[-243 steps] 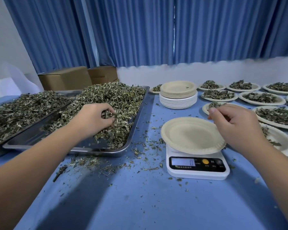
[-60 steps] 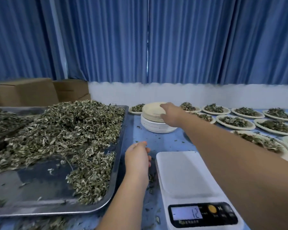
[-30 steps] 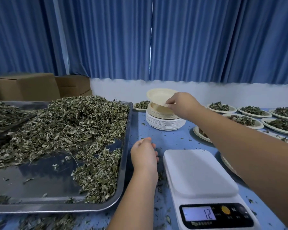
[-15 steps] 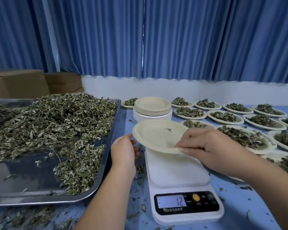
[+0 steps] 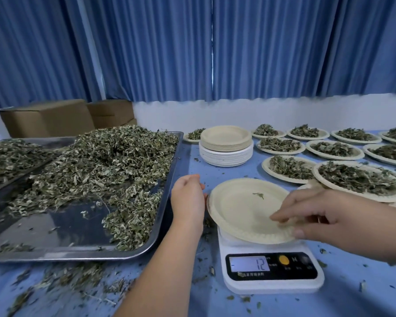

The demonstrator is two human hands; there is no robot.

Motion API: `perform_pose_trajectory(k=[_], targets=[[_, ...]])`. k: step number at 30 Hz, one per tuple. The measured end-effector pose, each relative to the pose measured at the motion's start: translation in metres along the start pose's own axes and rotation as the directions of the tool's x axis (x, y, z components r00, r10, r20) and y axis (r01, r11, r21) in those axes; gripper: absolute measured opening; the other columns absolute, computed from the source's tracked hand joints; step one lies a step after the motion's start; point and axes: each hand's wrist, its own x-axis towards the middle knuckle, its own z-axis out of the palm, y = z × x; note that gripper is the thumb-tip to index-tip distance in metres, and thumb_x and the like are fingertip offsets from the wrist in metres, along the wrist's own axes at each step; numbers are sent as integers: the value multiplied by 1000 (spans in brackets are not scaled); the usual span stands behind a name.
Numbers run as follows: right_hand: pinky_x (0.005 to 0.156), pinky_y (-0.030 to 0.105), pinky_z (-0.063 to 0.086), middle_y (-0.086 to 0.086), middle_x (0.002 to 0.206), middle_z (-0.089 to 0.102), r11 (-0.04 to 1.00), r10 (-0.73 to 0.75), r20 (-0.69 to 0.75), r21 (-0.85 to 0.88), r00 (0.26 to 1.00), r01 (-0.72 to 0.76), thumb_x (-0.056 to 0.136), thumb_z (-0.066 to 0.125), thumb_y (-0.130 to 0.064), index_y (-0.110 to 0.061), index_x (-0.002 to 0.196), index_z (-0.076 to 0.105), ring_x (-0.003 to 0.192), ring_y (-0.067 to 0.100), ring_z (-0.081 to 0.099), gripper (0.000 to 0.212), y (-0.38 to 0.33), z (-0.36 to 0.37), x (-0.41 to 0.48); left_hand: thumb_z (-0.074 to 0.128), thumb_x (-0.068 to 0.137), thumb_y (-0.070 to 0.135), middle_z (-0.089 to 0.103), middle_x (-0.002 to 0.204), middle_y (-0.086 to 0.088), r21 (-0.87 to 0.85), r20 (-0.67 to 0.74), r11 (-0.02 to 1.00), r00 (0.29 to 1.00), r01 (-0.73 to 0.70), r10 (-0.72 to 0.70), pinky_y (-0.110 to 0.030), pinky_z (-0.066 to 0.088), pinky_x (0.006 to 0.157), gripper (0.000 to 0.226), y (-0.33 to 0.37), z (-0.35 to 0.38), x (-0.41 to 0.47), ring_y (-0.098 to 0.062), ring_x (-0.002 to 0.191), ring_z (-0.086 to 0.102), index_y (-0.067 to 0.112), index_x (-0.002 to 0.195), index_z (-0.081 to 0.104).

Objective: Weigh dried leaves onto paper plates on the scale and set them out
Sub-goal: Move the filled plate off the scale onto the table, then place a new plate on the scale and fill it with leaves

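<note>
Over the white scale [image 5: 272, 271], our right hand [image 5: 311, 217] pinches the near rim of an empty paper plate [image 5: 240, 209], fingers on top and thumb underneath. The plate hangs tilted above the platform, not yet flat. Our left hand [image 5: 188, 197] hovers just beside the plate's left rim, fingers loosely curled with nothing visible in them; we cannot tell whether it touches.

To do this well, we judge we should lower the plate level and centred, clear of the display reading 12. Then we let go fully so no finger weight skews the number.

The plate is thin, pale pressed pulp with a crimped rim, and 1 leaf scrap lies in it. Dried leaves [image 5: 105, 161] heap crumpled and flaky in the shiny steel tray [image 5: 66, 225] to the left. Filled plates [image 5: 375, 197] sit on the blue counter [image 5: 364, 294] to the right.
</note>
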Motion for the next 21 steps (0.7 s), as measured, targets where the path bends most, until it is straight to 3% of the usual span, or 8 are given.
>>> perform_pose_trajectory(k=[4,7,9,12,15,18,21], targets=[[71,22,47,-18,98,65,992,-34,-225,114,974,61,86,67,-22,-54,92,69,80,10,62,33,4,-2,2,49,94,17,61,81,6,281,59,914,956,-291,287,-31,45,65,15,9,-3,-10,-14,70,56,23,93,63],[73,27,47,-17,88,66,991,20,-429,128,903,39,87,67,-17,-45,78,73,74,14,60,30,13,5,8,49,93,20,57,101,3,554,127,687,864,-470,488,-34,46,78,15,20,-12,-17,-16,89,55,22,97,63],[69,24,44,-17,82,67,986,63,-514,164,856,25,87,67,-13,-41,76,73,71,16,58,30,18,10,10,49,92,25,52,109,0,729,165,505,835,-462,526,-36,46,85,18,28,-24,-21,-21,100,53,22,103,64],[54,12,39,-17,77,65,979,99,-585,200,805,25,86,68,-10,-34,78,74,59,12,52,27,20,12,9,46,91,35,53,118,-7,912,91,318,885,-258,457,-40,45,89,31,41,-56,-20,-29,106,51,24,114,62],[54,5,37,-15,71,65,974,128,-617,227,776,20,86,68,-9,-28,81,75,58,1,51,22,20,11,9,36,92,50,50,130,-14,991,-16,133,970,-18,245,-44,43,94,50,45,-86,-15,-35,116,49,20,128,54],[55,4,38,-16,74,66,963,159,-623,270,766,20,87,67,-8,-23,85,77,60,-5,53,18,21,10,9,24,93,67,47,139,-13,996,-3,92,1000,4,-12,-42,42,97,73,41,-102,-11,-33,122,48,15,139,44],[50,6,37,-16,72,66,951,177,-630,309,756,34,87,66,-9,-22,85,77,52,0,50,17,24,9,8,23,90,73,54,130,-7,996,70,63,997,-67,-45,-41,46,94,75,41,-111,-13,-28,113,53,18,133,48]])
